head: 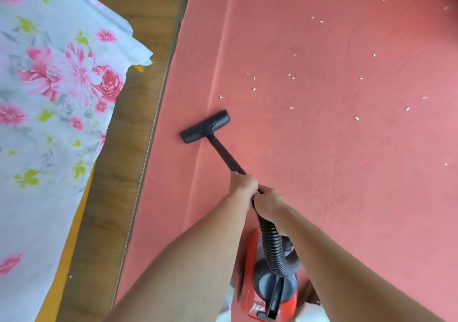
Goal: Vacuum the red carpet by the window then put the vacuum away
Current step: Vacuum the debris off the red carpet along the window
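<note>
grips the wand (224, 153) with left hand (244, 184) ahead of right hand (269, 204), both curled round it, pointing up-left to the nozzle (205, 126) near the left edge of the carpet (322, 185), with scraps (357, 118) farther right.

Floor (138, 86): wood-pattern; a bare strip runs diagonally from top centre to lower left. One white speck (70, 276) lies on it, lower left.

Carpet (347, 185): red, lies on the floor, fills centre and right of frame. Its left edge borders the bare strip. A long crease runs parallel to that edge.

On carpet:
- scraps (357, 118): white, scattered, mostly upper right.
- nozzle (205, 126): black, flat, centre, across the crease.
- vacuum (267, 292): red body, bottom centre.

Bed (74, 222), left of frame: flowered sheet (49, 98) covers it.
</note>
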